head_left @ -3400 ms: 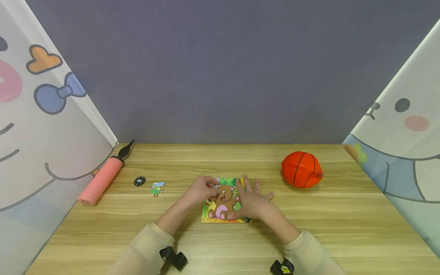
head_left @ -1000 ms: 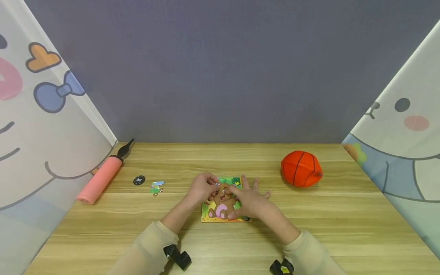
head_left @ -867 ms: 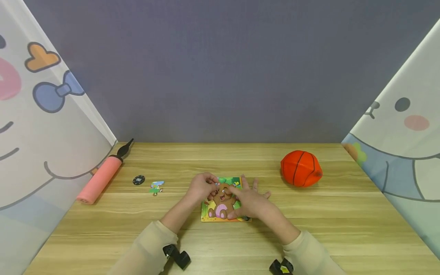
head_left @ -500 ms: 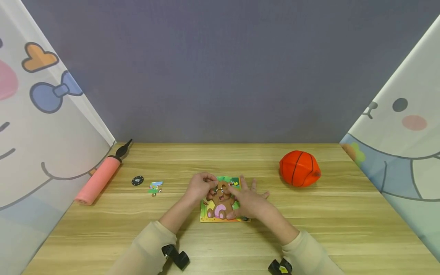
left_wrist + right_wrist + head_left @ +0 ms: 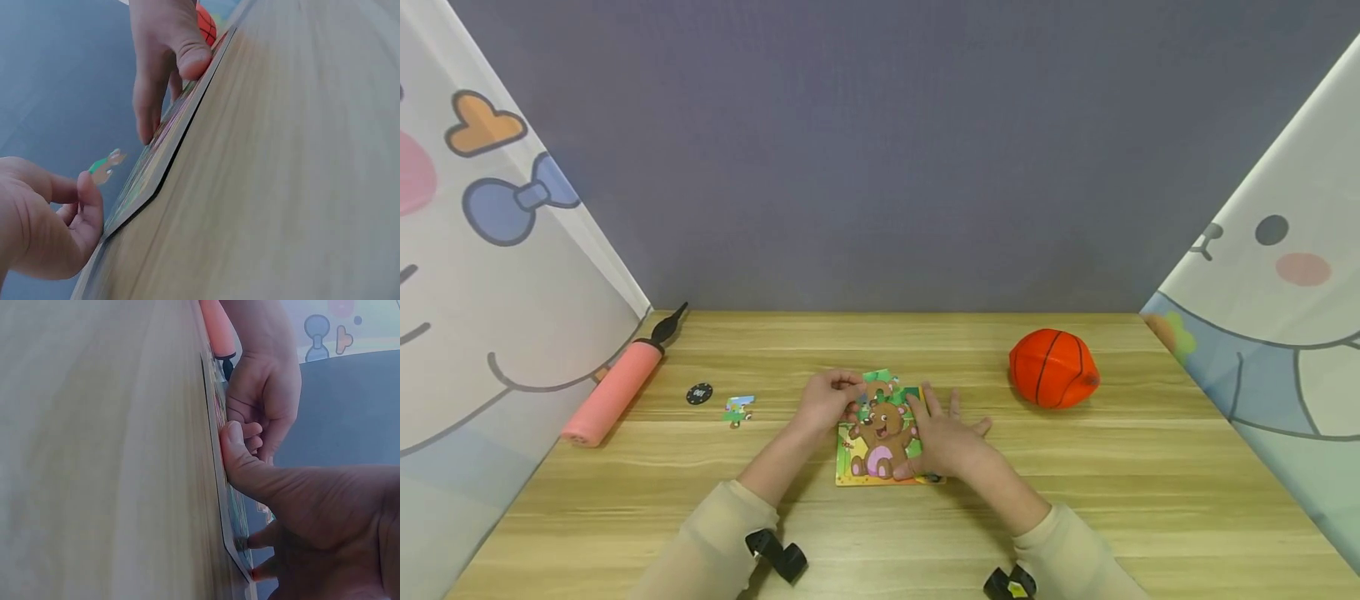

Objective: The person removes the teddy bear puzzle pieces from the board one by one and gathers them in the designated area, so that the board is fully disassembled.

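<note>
A bear-picture jigsaw puzzle (image 5: 853,479) lies flat on the wooden table in front of the person. My left hand (image 5: 827,402) pinches a jigsaw piece (image 5: 878,382), green with brown bear parts, over the puzzle's far left area. In the left wrist view the piece (image 5: 102,170) sticks out from thumb and fingertips, raised above the board. My right hand (image 5: 953,443) rests on the puzzle's right side with fingers spread, hiding part of the picture. The right wrist view shows its thumb (image 5: 240,453) extended along the near edge of the board.
Left of the puzzle lies a loose cluster of joined jigsaw pieces (image 5: 739,408). Beside it is a black chip (image 5: 699,393) marked 100. A pink hand pump (image 5: 616,396) with a black nozzle lies farther left. At the right sits a dented red basketball (image 5: 1054,369).
My left hand has drawn back slightly to the far left, lifting the pinched piece away from the bear's head, which now shows uncovered. The right hand stays on the puzzle, its index finger shifted slightly right.
</note>
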Tool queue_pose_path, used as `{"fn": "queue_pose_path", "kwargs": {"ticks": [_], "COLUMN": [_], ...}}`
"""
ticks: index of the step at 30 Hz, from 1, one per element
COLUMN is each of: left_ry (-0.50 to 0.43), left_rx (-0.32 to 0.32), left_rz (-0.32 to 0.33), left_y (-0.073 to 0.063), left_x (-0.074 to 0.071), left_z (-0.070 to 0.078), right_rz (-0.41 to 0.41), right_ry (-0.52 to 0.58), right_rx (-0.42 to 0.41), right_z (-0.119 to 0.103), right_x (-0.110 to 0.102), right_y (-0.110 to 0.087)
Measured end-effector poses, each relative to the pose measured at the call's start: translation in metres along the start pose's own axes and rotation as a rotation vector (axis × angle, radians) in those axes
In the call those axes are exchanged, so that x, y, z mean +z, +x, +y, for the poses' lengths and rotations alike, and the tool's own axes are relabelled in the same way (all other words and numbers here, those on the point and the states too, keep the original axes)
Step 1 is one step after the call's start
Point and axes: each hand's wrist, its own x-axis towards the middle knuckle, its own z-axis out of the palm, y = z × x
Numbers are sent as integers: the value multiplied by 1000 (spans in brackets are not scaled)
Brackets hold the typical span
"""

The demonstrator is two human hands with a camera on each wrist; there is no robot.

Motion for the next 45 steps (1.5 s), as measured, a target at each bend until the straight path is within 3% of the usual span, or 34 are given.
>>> {"fn": "queue_pose_path", "kwargs": {"ticks": [10, 21, 33, 45], "left_ry": [-13, -14, -40, -8], "left_rx": [-1, 2, -31, -59], "left_rz": [-21, -10, 42, 83], "left_y": [-3, -7, -13, -23], "left_x": [-2, -15, -42, -75], "left_z": [2, 2, -1, -1], "right_rz": [-25, -19, -24, -21], "right_ry": [17, 18, 16, 29], "right_rx": [67, 52, 52, 52], "right_z": [0, 0, 2, 2], "right_x": [-1, -1, 0, 2], "right_y": [-1, -1, -1, 0]}}
